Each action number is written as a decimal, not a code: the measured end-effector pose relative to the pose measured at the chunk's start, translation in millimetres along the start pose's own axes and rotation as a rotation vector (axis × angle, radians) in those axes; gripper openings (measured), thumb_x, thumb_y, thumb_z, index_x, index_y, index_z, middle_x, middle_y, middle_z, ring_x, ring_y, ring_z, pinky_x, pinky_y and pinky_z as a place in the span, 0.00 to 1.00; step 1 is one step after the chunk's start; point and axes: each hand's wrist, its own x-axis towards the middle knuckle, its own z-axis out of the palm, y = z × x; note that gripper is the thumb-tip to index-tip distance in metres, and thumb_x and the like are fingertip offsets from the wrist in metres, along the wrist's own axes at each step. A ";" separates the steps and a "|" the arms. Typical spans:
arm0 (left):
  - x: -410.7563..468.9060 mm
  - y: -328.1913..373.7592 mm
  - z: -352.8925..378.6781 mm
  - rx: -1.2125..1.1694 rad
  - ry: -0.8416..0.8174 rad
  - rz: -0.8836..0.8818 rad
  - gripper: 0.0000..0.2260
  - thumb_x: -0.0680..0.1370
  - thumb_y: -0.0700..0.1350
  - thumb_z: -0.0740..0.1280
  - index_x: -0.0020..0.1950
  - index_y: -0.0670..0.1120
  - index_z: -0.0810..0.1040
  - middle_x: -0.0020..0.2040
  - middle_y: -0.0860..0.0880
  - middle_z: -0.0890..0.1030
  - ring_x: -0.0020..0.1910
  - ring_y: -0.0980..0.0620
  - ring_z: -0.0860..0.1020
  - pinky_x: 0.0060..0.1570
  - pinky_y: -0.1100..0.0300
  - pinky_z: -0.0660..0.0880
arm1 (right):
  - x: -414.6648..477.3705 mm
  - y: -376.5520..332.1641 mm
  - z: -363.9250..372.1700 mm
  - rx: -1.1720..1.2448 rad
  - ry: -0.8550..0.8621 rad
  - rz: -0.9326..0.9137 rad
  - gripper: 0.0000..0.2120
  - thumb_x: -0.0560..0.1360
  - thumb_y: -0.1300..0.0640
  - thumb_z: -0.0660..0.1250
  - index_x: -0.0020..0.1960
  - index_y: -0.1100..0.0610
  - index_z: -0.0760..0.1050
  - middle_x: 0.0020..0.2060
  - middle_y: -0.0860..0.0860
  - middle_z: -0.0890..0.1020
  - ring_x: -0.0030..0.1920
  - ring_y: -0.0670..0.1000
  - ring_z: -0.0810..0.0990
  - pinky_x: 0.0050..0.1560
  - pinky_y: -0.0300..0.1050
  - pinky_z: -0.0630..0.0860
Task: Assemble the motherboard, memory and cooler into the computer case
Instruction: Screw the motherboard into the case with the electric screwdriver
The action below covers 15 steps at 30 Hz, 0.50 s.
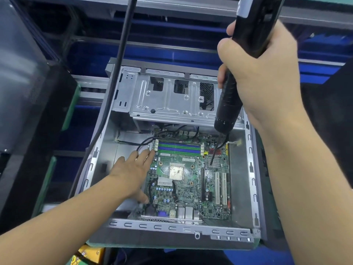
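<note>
At centre frame, the motherboard [183, 192] lies flat inside the open computer case [250, 169]. Operator's left hand [131, 173], fingers extended and grasping nothing, rests on the board's left edge just below the empty memory slots [179, 147]. At upper right, the right hand [263, 73] is wrapped round the electric screwdriver [227, 104], its bit [214, 155] pointing down at the finned heatsink [215, 161] right of the processor [176, 172]. No cooler is fitted.

Risks noted: the bit appears to sit over components, not a mounting hole, so a slip could score traces or bend fins. The lightly steadied board may shift and misalign its holes. The black cable [122, 44] at upper left could snag.
</note>
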 end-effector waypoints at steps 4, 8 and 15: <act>2.6 6.8 -0.3 0.134 0.055 -0.017 0.61 0.68 0.71 0.69 0.77 0.41 0.30 0.79 0.48 0.42 0.76 0.44 0.52 0.67 0.49 0.63 | -0.5 -2.0 -0.4 0.012 0.007 0.009 0.09 0.73 0.58 0.69 0.50 0.59 0.73 0.34 0.46 0.76 0.29 0.53 0.77 0.33 0.50 0.78; 4.0 7.9 0.7 0.175 0.036 -0.018 0.63 0.66 0.73 0.67 0.77 0.41 0.29 0.79 0.46 0.41 0.77 0.43 0.49 0.69 0.47 0.61 | -1.8 -4.3 -5.1 0.023 0.006 0.002 0.09 0.74 0.59 0.69 0.50 0.60 0.73 0.34 0.47 0.75 0.29 0.53 0.77 0.32 0.50 0.79; 4.5 11.1 2.6 0.219 0.060 -0.036 0.61 0.68 0.72 0.66 0.76 0.39 0.30 0.79 0.46 0.42 0.77 0.43 0.48 0.69 0.48 0.60 | -5.4 -3.9 -14.7 0.042 0.029 -0.006 0.14 0.73 0.60 0.69 0.50 0.69 0.70 0.34 0.49 0.74 0.28 0.55 0.75 0.32 0.52 0.78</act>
